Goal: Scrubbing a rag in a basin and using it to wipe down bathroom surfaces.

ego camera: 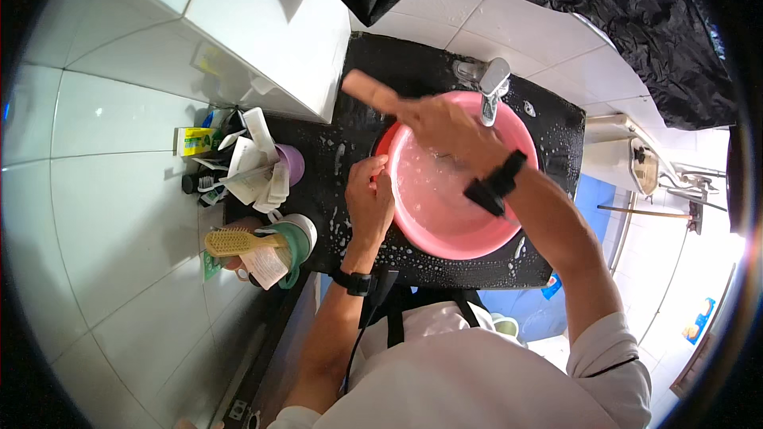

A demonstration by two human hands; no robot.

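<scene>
A pink plastic basin (471, 244) with bubbly water stands under the chrome tap (493, 86). Part of a red item (387, 142) shows at its left side. My left hand (371, 199) rests against the basin's left rim, thumb and fingertips close together; whether it grips the rim or the red item cannot be told. Above the basin's far left part is my right hand (444, 125), blurred, closed around a flat, oblong brown object (369, 92) that sticks out to the left. The material and kind of this object are unclear. Its other end is hidden by the hand.
Wet spots and foam lie on the black countertop (417, 268). To the left stand a purple cup (290, 165) full of toiletries and a green cup (295, 250) with a bristle brush (238, 242). A tiled wall block (268, 36) borders the counter; black plastic sheeting (644, 30) hangs at upper right.
</scene>
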